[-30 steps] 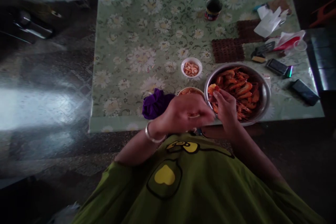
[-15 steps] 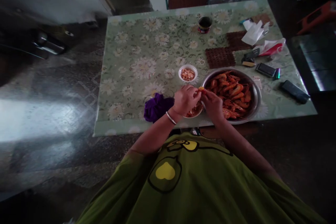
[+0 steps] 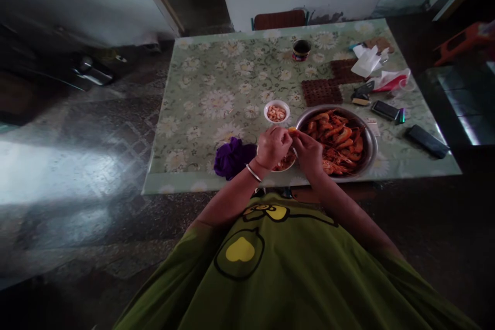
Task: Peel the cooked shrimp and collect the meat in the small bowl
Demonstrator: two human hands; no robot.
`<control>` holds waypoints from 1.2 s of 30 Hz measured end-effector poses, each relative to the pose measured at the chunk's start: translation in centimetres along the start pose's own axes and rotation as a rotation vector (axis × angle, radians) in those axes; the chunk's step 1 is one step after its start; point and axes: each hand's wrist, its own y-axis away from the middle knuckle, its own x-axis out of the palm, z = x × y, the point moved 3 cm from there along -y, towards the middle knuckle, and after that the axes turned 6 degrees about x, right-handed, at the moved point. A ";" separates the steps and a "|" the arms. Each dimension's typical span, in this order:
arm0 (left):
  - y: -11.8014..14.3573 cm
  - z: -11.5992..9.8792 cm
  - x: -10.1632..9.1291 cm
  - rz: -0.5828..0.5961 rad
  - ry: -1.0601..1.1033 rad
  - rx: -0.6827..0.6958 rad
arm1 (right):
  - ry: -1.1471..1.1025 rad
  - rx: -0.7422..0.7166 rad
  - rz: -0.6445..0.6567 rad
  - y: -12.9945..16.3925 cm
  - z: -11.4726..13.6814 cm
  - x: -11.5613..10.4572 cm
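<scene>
Between the fingertips of both hands is a small orange shrimp, mostly covered by the fingers. My left hand, with a pale bangle at the wrist, is closed on it from the left. From the right, my right hand pinches it too. Beneath the hands stands a bowl of shrimp shells, largely hidden by them. Just beyond is a small white bowl with peeled shrimp in it. A wide metal basin heaped with whole cooked shrimp sits beside my right hand.
A bunched purple cloth lies left of my left wrist. Farther back are a tin can and brown woven mats. Papers, a phone and a dark case lie on the table's right side.
The camera view has shifted slightly, so the table's far side sits lower in the picture. Both hands stay together over the shell bowl, still holding the shrimp.
</scene>
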 end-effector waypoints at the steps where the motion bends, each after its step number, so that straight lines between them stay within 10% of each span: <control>1: -0.1 0.0 -0.2 -0.019 0.013 -0.020 | -0.008 -0.008 0.009 0.0 0.3 0.1; 12: -2.4 -0.2 -3.4 -0.023 0.411 -0.219 | -0.305 0.081 0.006 0.0 2.4 0.9; 20: -4.5 2.2 -2.7 0.258 0.942 -0.310 | -0.590 0.280 0.085 0.5 3.0 0.6; 36: -2.9 3.4 -1.3 0.307 0.510 0.089 | -0.765 0.418 0.128 3.0 1.7 1.7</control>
